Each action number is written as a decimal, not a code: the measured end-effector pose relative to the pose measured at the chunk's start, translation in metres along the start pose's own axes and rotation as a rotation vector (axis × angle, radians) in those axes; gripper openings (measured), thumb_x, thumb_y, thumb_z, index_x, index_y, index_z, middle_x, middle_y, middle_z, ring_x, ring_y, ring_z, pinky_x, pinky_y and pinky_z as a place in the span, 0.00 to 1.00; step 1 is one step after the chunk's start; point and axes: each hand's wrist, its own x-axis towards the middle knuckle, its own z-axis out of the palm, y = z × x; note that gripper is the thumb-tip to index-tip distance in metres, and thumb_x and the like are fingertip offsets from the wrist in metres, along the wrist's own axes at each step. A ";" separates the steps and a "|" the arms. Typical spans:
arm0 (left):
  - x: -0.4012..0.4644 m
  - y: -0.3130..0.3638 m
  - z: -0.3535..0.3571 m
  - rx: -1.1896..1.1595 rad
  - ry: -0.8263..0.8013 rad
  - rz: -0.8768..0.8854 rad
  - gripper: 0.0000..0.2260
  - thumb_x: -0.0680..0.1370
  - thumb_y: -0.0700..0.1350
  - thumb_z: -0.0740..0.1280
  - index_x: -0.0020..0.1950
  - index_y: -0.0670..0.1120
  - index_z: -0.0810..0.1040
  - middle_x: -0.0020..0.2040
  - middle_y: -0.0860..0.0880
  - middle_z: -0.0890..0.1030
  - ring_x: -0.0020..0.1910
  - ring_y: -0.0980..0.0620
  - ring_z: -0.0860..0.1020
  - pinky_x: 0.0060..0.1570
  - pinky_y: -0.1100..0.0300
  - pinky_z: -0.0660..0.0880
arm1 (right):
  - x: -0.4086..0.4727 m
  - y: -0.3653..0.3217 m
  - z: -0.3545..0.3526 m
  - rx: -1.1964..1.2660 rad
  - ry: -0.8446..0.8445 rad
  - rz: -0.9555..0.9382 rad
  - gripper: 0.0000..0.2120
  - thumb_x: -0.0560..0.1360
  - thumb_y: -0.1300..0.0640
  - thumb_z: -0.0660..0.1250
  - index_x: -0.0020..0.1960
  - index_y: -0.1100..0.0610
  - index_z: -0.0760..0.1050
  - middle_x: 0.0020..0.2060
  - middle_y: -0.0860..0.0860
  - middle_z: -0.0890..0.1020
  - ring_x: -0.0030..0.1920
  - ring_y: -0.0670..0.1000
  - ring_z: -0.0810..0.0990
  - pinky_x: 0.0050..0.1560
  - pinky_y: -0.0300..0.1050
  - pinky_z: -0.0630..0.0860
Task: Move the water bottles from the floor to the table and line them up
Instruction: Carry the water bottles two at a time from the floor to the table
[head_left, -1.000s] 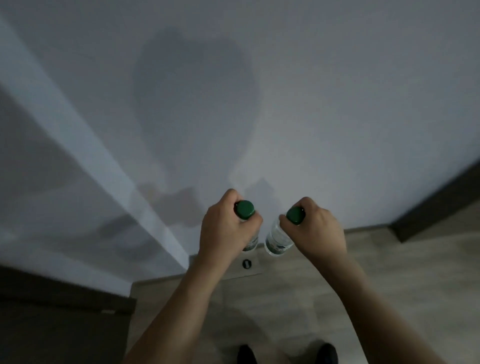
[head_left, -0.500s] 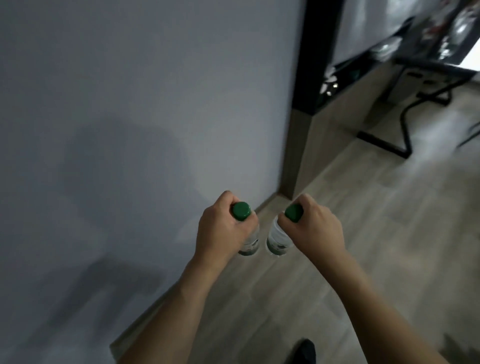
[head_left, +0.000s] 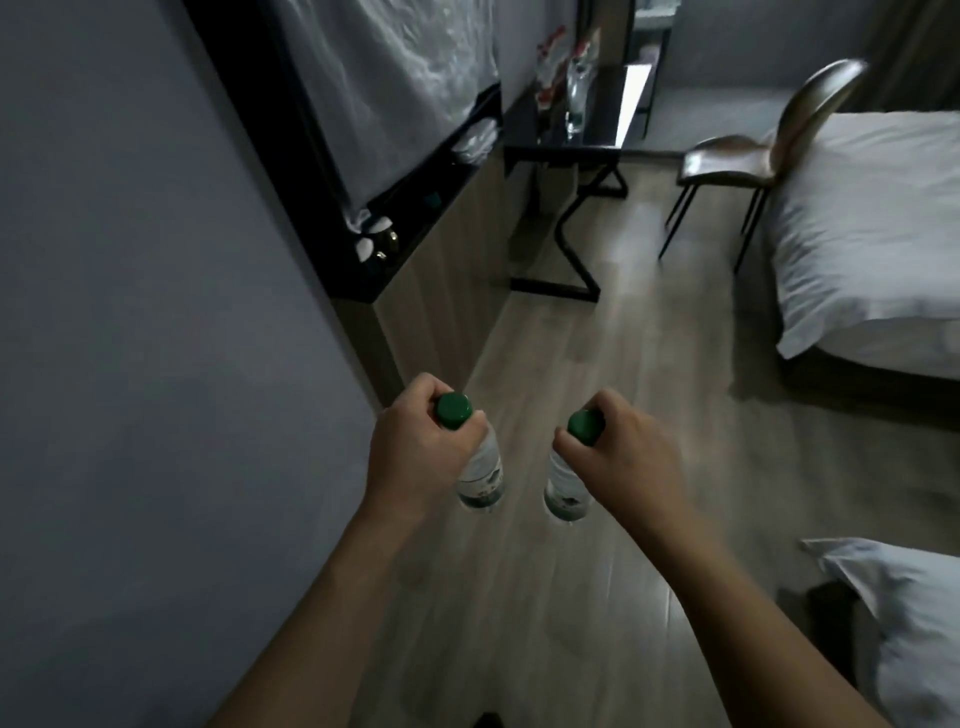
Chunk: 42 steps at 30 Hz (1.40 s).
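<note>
Mid-frame: left hand (head_left: 415, 452) clamped on left bottle (head_left: 480, 475) neck, right hand (head_left: 623, 467) likewise on right bottle (head_left: 563, 491). Both hanging above floor (head_left: 597, 364). Table (head_left: 571, 140) top centre. Probably full, heavyish, thin slippery plastic; neck hold under caps looks safest.

bare forearms, no sleeves, dark shoe (head_left: 124, 719)

Clear plastic and pale wood in a dim bedroom.
In my left hand (head_left: 415, 457) and right hand (head_left: 628, 467) I hold clear, glossy plastic bottles (head_left: 480, 475) with smooth green caps (head_left: 453, 409). The floor (head_left: 545, 597) is matt wood-grain plank. At 12 o'clock stands a glossy black table (head_left: 571, 140), at 1 o'clock a shiny chair (head_left: 743, 161), at 2 o'clock white cloth bedding (head_left: 872, 234).
</note>
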 end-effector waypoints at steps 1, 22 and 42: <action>0.011 0.008 0.012 -0.010 -0.016 0.013 0.11 0.68 0.49 0.74 0.38 0.49 0.72 0.32 0.53 0.77 0.31 0.56 0.75 0.31 0.57 0.73 | 0.010 0.011 -0.005 0.014 0.020 0.024 0.13 0.69 0.45 0.68 0.40 0.52 0.69 0.28 0.46 0.74 0.30 0.49 0.74 0.31 0.45 0.72; 0.327 0.124 0.303 -0.154 -0.163 0.133 0.13 0.63 0.56 0.71 0.35 0.51 0.71 0.29 0.59 0.75 0.27 0.59 0.71 0.29 0.59 0.71 | 0.362 0.194 -0.063 -0.042 0.187 0.223 0.15 0.67 0.41 0.67 0.40 0.50 0.67 0.32 0.48 0.77 0.35 0.55 0.76 0.35 0.47 0.72; 0.543 0.258 0.551 -0.116 -0.196 0.168 0.11 0.66 0.50 0.72 0.37 0.50 0.71 0.30 0.54 0.75 0.27 0.59 0.69 0.28 0.61 0.69 | 0.667 0.379 -0.125 0.034 0.197 0.196 0.15 0.66 0.41 0.66 0.37 0.50 0.66 0.31 0.47 0.77 0.35 0.54 0.76 0.33 0.45 0.68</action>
